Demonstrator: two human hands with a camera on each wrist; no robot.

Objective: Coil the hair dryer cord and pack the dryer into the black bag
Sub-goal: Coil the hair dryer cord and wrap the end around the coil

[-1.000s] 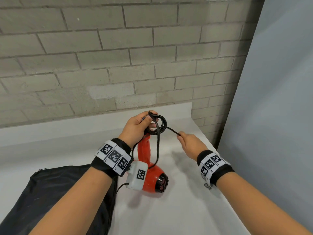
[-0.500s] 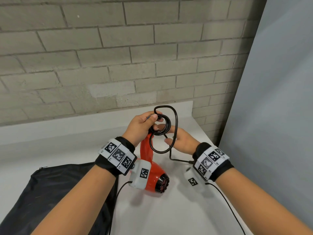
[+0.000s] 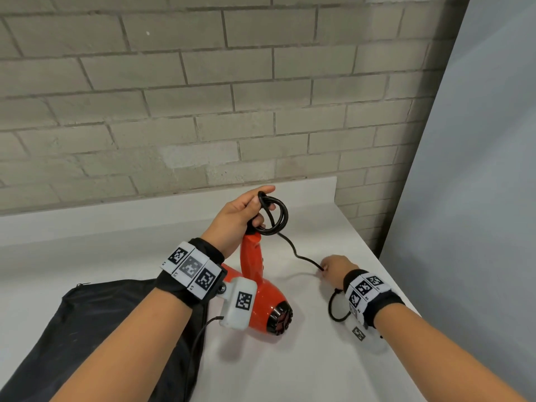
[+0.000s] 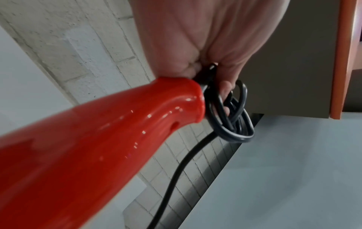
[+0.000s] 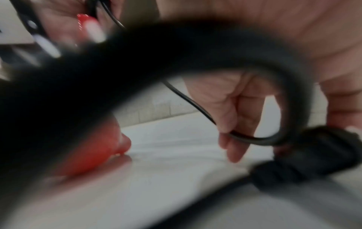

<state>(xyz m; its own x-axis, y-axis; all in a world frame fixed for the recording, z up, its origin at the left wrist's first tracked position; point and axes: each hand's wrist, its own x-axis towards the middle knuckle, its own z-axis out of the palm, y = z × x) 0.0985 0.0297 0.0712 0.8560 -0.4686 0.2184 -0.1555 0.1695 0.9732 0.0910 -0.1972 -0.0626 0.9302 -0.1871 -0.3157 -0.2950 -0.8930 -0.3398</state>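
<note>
A red hair dryer (image 3: 266, 300) rests with its barrel on the white counter (image 3: 290, 367), handle (image 4: 117, 131) raised. My left hand (image 3: 243, 213) grips the coiled black cord (image 3: 275, 216) at the handle's end; the loops (image 4: 231, 117) hang round my fingers. From the coil the cord (image 3: 298, 253) runs down to my right hand (image 3: 333, 268), which pinches it low over the counter. In the blurred right wrist view the cord (image 5: 254, 137) passes under my curled fingers (image 5: 235, 117) and the black plug (image 5: 313, 155) lies just beyond. The black bag (image 3: 101, 329) lies flat at the left.
A grey brick wall (image 3: 203, 97) stands behind the counter's raised back edge (image 3: 145, 213). A pale panel (image 3: 478, 169) closes off the right side beyond the counter's right edge. A loop of cord (image 3: 336, 309) lies on the counter under my right wrist.
My right hand has left the coil and slid down and right along the cord to the counter. One more loop sits in my left hand. The dryer stays put.
</note>
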